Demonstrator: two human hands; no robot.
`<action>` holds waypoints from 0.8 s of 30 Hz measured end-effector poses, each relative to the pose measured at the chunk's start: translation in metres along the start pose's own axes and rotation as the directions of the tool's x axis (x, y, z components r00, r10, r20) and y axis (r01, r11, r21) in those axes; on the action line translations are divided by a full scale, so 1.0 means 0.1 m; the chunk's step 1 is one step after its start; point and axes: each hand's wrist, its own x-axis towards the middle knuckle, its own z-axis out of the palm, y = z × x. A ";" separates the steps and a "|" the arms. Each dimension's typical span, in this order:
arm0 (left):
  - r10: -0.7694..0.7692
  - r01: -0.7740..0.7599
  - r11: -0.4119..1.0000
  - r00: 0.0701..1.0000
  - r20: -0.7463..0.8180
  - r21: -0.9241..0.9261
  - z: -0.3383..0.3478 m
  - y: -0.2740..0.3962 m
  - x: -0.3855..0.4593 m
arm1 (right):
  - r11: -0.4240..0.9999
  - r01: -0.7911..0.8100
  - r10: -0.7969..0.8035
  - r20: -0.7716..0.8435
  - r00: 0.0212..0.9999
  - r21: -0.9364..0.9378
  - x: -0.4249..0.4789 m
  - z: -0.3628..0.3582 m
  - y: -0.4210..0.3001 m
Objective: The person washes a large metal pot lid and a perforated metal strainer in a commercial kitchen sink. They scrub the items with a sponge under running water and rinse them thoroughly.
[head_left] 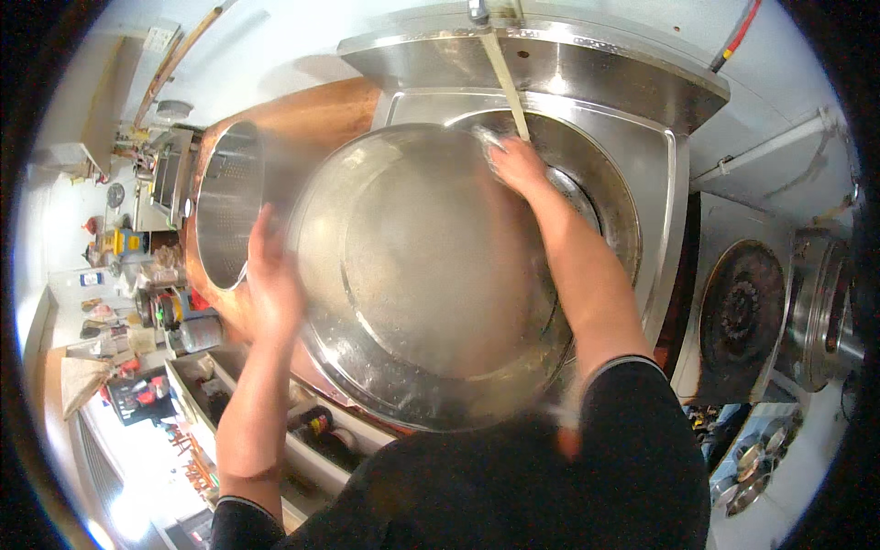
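Observation:
A large round stainless-steel lid or shallow pan (419,254), wet and blurred, fills the space before me, over part of a round metal sink basin (619,206). My left hand (275,282) grips its left rim; motion blurs the fingers. Near the upper right edge, my right hand (517,165) holds a small silvery scrubber or cloth (487,137), too blurred to name surely. A pale narrow strip, perhaps a spout or running water (505,82), comes down from the tap (478,10) to just behind the right hand.
Left of my left hand stands a perforated metal strainer (230,206) on a copper-coloured worktop (309,117). A steel splashback (550,65) rises behind the basin. On the right is a sooty round burner (742,309); an open drawer or bin with bottles (316,419) lies lower left.

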 end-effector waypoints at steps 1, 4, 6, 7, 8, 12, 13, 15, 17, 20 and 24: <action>-0.038 0.038 0.999 0.999 0.011 -0.025 -0.03 0.04 0.00 | 0.996 0.052 -0.060 -0.120 0.991 -0.069 -0.24 -0.04 0.16; -0.063 0.064 0.997 0.998 0.014 -0.053 -0.04 0.04 -0.02 | 0.919 -0.341 0.369 0.123 0.921 -0.199 -0.59 -0.20 0.25; 0.009 -0.009 1.000 1.000 -0.004 0.007 -0.05 -0.07 -0.05 | 0.883 -0.351 0.388 0.062 0.920 -0.311 -0.65 -0.10 0.33; -0.026 0.027 0.997 1.000 0.011 -0.072 -0.02 -0.04 -0.03 | 0.903 -0.331 0.364 0.079 0.928 -0.273 -0.52 -0.09 0.31; -0.062 0.065 0.987 0.998 0.028 -0.148 0.00 0.02 -0.01 | 0.921 -0.310 0.339 0.096 0.936 -0.235 -0.34 -0.04 0.25; -0.050 0.052 0.970 0.999 0.016 -0.238 0.00 0.06 0.03 | 0.991 -0.034 0.037 0.025 0.999 -0.129 -0.07 0.02 -0.45; -0.063 0.068 0.978 0.997 0.033 -0.197 -0.02 0.04 0.03 | 0.994 -0.007 0.003 -0.034 0.999 -0.107 -0.09 0.03 -0.51; -0.084 0.091 0.988 0.995 0.061 -0.126 -0.02 -0.01 0.04 | 0.973 0.013 -0.008 0.021 1.000 -0.231 -0.11 0.10 -0.03; -0.124 0.126 0.986 0.992 0.024 -0.113 -0.07 -0.01 -0.01 | 0.963 -0.171 0.190 0.073 0.979 -0.208 -0.39 -0.19 -0.21; -0.120 0.125 0.985 0.991 0.051 -0.122 -0.02 -0.11 0.02 | 0.918 -0.348 0.354 -0.004 0.935 -0.189 -0.39 -0.26 0.09; 0.023 -0.025 0.999 0.998 0.057 0.029 0.01 -0.32 0.00 | 0.991 -0.132 0.132 0.012 0.991 0.025 0.00 -0.15 0.53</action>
